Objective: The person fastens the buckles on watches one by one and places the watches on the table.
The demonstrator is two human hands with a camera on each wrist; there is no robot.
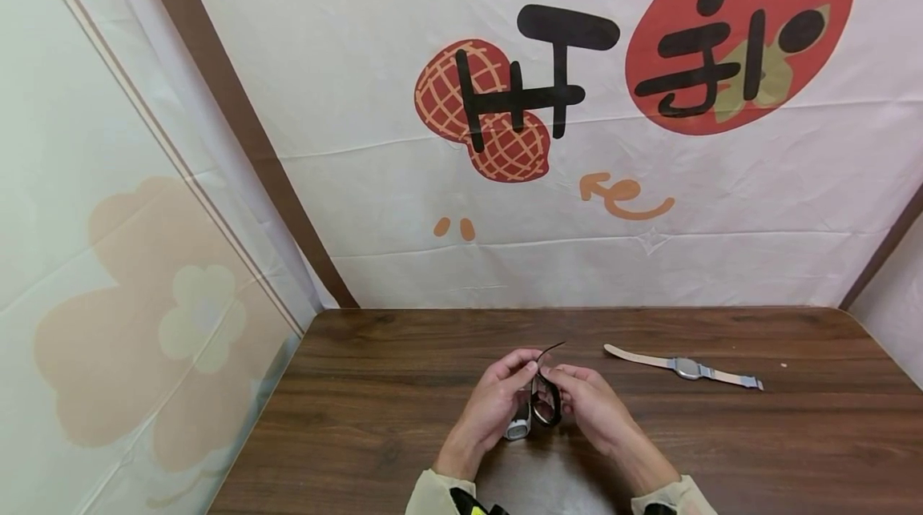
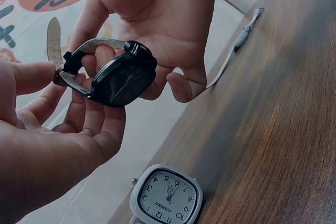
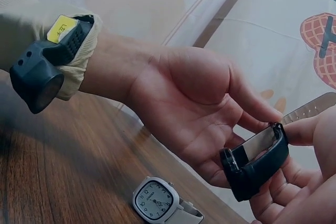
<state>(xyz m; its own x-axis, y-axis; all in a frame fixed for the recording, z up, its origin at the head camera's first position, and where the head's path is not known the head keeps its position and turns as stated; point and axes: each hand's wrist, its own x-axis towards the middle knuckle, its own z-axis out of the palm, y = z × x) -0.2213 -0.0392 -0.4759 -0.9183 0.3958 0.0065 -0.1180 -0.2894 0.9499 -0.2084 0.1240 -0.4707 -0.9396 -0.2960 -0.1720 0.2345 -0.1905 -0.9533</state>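
A printed cloth backdrop (image 1: pixel 360 179) hangs behind the work area. In front of it is the wood-grain surface (image 1: pixel 360 387). Two pale sleeves (image 1: pixel 440 492) enter from the near edge.

Left hand (image 1: pixel 493 403): thumb and fingers pinch the black watch (image 2: pixel 123 80) near the buckle, with further fingers curled beneath the loop. Right hand (image 1: pixel 594 411): thumb and fingers pinch the same strap at the buckle from the opposite side. The two hands are close together, with the black watch between them, raised off the surface.

A black wrist camera (image 3: pixel 39 72) with a yellow label is fitted at the left cuff.

The pale-strapped watch (image 1: pixel 687 368) lies extended on the surface, to the right of the right hand and apart from it. The white watch (image 2: pixel 168 192) rests on the surface below the hands, dial up; the left hand partly hides it in the head view.

The black watch's strap forms a loop. Its strap end (image 2: pixel 53 40), with a light, perforated inner face, projects past the buckle (image 2: pixel 59 72).
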